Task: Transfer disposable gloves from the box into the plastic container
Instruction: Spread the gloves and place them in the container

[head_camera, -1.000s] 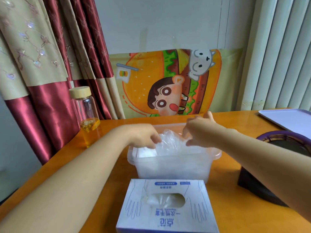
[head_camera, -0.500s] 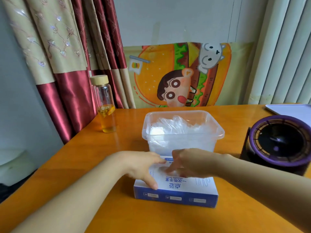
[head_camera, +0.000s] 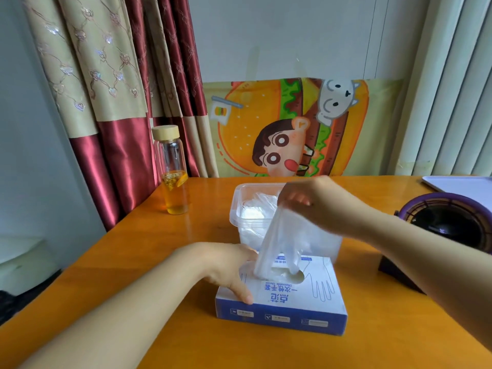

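Pinching 1 clear glove (head_camera: pixel 286 243), the right hand (head_camera: pixel 316 202) lifts it from the box (head_camera: pixel 287 302) slot before the plastic container (head_camera: pixel 250 209); the left hand (head_camera: pixel 226 267) presses flat on the box.

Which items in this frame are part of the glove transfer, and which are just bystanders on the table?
In use: glove box; clear glove pinched by right hand; plastic container; left hand steadying the box.

Bystanders: glass bottle; purple fan; white tray; cartoon poster.

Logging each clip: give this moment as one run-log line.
left hand: steadies glove box | right hand: pulling glove from slot | plastic container: holds gloves
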The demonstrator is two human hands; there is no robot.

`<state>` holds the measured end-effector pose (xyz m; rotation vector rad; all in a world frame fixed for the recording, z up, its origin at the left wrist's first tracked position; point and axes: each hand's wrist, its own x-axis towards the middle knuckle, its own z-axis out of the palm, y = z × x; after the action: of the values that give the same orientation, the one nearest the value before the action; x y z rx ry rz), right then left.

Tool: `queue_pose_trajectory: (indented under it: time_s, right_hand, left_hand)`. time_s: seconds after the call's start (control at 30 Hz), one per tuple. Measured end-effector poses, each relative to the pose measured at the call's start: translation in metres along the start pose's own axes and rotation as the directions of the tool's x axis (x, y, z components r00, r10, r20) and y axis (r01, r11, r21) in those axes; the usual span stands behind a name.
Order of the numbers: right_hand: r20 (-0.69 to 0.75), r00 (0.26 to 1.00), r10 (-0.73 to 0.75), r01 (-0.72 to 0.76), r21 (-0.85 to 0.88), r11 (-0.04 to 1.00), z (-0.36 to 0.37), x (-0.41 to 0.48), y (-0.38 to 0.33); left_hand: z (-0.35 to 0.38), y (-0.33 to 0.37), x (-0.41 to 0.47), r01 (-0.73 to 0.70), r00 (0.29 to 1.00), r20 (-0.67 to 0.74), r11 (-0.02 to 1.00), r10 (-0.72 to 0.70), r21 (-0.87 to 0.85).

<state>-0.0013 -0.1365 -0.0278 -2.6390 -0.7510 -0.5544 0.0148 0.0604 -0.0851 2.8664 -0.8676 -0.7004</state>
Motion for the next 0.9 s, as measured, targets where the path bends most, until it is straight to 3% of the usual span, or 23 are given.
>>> queue_pose_trajectory:
  time_s: [0.07,0.13,0.23,0.33,0.43,0.5,0.63,0.73,0.8,0.83,0.9]
  right_hand:
    - [-0.071,0.989,0.127,-0.119,0.102,0.988,-0.011,0.003,0.006]
    - [-0.056,0.957,0.286,-0.263,0.259,0.929,-0.015,0.004,0.014]
    - [0.139,0.854,0.501,-0.486,0.558,0.673,-0.016,0.002,0.024]
    - [0.360,0.783,0.507,-0.569,0.744,0.351,-0.013,0.000,0.024]
    - [0.438,0.767,0.468,-0.582,0.782,0.222,-0.008,0.000,0.026]
    - [0.464,0.767,0.444,-0.597,0.770,0.227,-0.003,0.002,0.030]
    - [0.493,0.762,0.419,-0.619,0.745,0.249,-0.002,0.002,0.038]
    - [0.312,0.800,0.512,-0.506,0.810,0.297,-0.015,0.005,0.043]
    - [0.078,0.813,0.577,-0.361,0.845,0.394,-0.028,0.007,0.043]
    - [0.005,0.845,0.536,-0.307,0.824,0.476,-0.035,0.007,0.040]
    - [0.031,0.932,0.362,-0.277,0.706,0.652,-0.044,0.007,0.031]
  left_hand:
    - [-0.002,-0.002,-0.004,-0.002,0.999,-0.040,0.999,0.000,-0.047]
    - [-0.011,-0.004,-0.012,-0.003,0.996,-0.087,0.990,-0.009,-0.141]
    - [-0.035,0.000,-0.030,-0.068,0.975,-0.220,0.928,-0.015,-0.366]
    - [-0.053,0.013,-0.038,-0.155,0.900,-0.432,0.887,-0.054,-0.434]
    - [-0.058,0.028,-0.026,-0.155,0.833,-0.551,0.937,-0.046,-0.314]
    - [-0.062,0.035,-0.014,-0.155,0.809,-0.585,0.939,-0.058,-0.306]
    - [-0.075,0.035,0.005,-0.180,0.791,-0.595,0.874,-0.145,-0.452]
    - [-0.088,0.028,0.015,-0.125,0.794,-0.570,0.860,-0.213,-0.495]
    - [-0.096,0.024,0.022,-0.096,0.800,-0.548,0.849,-0.245,-0.520]
    - [-0.099,0.022,0.026,-0.091,0.805,-0.536,0.839,-0.255,-0.536]
    - [-0.105,0.022,0.032,-0.112,0.815,-0.524,0.818,-0.249,-0.564]
